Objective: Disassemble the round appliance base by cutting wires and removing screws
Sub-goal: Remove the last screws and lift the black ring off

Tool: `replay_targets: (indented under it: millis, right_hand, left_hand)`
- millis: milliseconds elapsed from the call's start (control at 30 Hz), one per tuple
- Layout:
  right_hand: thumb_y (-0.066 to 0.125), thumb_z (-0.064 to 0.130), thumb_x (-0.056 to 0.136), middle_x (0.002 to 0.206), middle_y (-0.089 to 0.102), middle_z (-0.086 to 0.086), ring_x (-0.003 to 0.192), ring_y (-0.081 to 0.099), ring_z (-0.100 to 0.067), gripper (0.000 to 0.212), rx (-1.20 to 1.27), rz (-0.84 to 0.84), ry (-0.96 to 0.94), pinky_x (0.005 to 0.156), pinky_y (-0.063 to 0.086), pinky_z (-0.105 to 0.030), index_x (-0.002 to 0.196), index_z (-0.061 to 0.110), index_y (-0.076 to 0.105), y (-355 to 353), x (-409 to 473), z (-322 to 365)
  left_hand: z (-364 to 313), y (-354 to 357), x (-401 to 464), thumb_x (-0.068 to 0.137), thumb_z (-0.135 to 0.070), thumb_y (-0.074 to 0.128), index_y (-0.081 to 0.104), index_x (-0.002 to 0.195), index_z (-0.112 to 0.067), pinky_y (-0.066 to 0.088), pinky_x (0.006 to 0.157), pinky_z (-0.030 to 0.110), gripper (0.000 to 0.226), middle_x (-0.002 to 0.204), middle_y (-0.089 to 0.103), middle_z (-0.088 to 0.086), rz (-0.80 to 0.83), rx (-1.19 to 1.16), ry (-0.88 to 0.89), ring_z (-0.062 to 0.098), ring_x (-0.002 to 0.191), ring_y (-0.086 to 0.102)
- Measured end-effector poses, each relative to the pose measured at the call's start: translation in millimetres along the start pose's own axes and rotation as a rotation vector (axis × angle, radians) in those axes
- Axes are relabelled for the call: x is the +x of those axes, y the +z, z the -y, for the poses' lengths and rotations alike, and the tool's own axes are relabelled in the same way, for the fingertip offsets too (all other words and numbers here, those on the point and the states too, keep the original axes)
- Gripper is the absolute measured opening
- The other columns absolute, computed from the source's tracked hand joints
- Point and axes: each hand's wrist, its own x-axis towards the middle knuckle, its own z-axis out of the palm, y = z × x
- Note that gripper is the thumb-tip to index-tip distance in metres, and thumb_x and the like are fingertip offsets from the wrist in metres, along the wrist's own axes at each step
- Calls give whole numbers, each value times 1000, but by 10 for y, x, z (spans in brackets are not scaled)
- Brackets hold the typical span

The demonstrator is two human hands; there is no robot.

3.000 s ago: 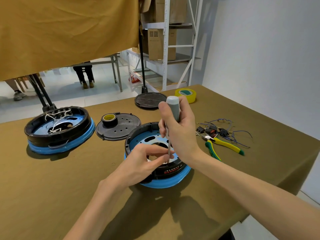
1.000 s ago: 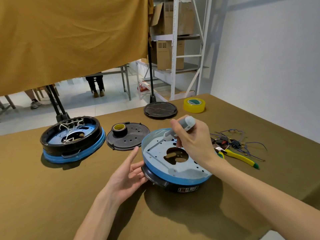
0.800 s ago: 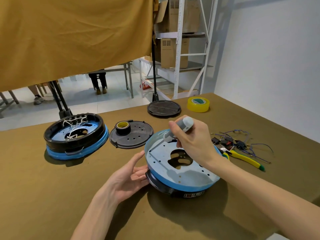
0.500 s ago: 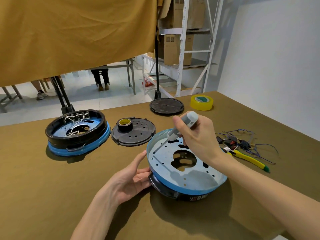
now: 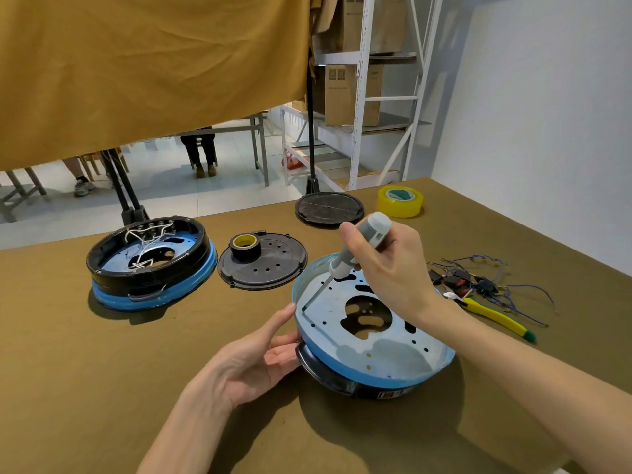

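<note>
A round appliance base [image 5: 376, 350] lies flipped on the table, its pale blue perforated plate up and tilted toward me over a black ring. My right hand [image 5: 390, 268] grips a grey screwdriver [image 5: 355, 248], whose tip touches the plate near its left rim. My left hand [image 5: 263, 354] rests with straight fingers against the base's left edge. A second base [image 5: 150, 265] with white wires inside sits at the left.
A black perforated cover [image 5: 263, 265] carries a black tape roll [image 5: 245, 246]. A black disc [image 5: 329, 208] and yellow tape roll [image 5: 400, 201] lie further back. Cut wires with connectors [image 5: 478, 282] and yellow-handled pliers [image 5: 492, 314] lie at the right, near the table edge.
The base was black ring up with the screwdriver held upright in it; now it is turned over, blue plate up. The screwdriver tip has settled at the plate's left rim.
</note>
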Motion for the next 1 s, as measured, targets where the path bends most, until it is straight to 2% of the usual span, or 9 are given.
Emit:
replay_targets:
  millis: [67, 100, 200, 267, 367, 533, 767, 900, 1000]
  right_hand:
    - [60, 48, 93, 66, 63, 6, 62, 60, -15, 45, -2, 2, -8, 56, 51, -33, 74, 7, 67, 7, 11, -4]
    - [60, 47, 93, 67, 63, 5, 62, 60, -16, 45, -3, 2, -16, 56, 51, -34, 75, 7, 66, 10, 17, -7]
    - [61, 46, 93, 65, 62, 5, 60, 59, -14, 43, -9, 4, -36, 54, 48, -28, 74, 7, 65, 8, 30, -9]
    - [61, 46, 93, 62, 61, 7, 58, 56, -12, 43, -11, 9, -40, 53, 45, -24, 72, 9, 64, 13, 37, -7]
    - [61, 47, 93, 62, 61, 2, 58, 56, -19, 45, -7, 25, -18, 56, 50, -42, 71, 7, 64, 35, 61, -2]
    - [61, 47, 94, 64, 63, 6, 61, 61, -19, 42, 13, 21, -7, 56, 52, -48, 72, 12, 66, 24, 145, 1]
    - [61, 48, 95, 63, 62, 2, 62, 62, -27, 43, 21, 30, -1, 52, 51, -49, 71, 13, 65, 28, 200, 20]
    - [63, 44, 96, 62, 61, 0, 60, 59, -27, 42, 19, 32, 6, 52, 50, -49, 68, 13, 63, 47, 229, 39]
    - [64, 40, 97, 61, 58, -1, 60, 58, -28, 40, 16, 31, 10, 52, 50, -48, 66, 14, 61, 71, 259, 61]
  left_hand:
    - [46, 45, 27, 64, -32, 94, 59, 127, 8, 64, 81, 44, 83, 117, 72, 28, -18, 20, 47, 36, 105, 74]
    - [71, 59, 43, 64, -34, 94, 58, 128, 7, 65, 78, 43, 84, 116, 72, 29, -26, 14, 70, 36, 103, 74]
    - [149, 84, 81, 64, -39, 93, 57, 130, 7, 61, 93, 44, 88, 122, 69, 31, -37, -22, 124, 30, 108, 65]
    - [184, 98, 97, 63, -43, 92, 58, 127, 6, 64, 85, 44, 88, 116, 72, 29, -62, -7, 145, 32, 104, 65]
    - [212, 117, 94, 60, -47, 90, 58, 124, 3, 64, 64, 38, 87, 108, 76, 23, -93, 13, 173, 30, 94, 76]
    - [231, 153, 73, 66, -51, 86, 55, 136, -2, 62, 74, 38, 92, 120, 73, 22, -5, 11, 156, 34, 102, 75]
    - [272, 162, 64, 78, -50, 85, 51, 142, -1, 51, 106, 53, 88, 133, 65, 28, 186, -117, 92, 42, 123, 64]
    - [300, 189, 69, 84, -46, 75, 54, 143, -4, 51, 103, 55, 75, 135, 64, 27, 207, -133, 112, 40, 128, 62]
    - [299, 199, 88, 81, -52, 76, 52, 144, -6, 51, 102, 56, 82, 135, 64, 27, 214, -114, 97, 40, 124, 64]
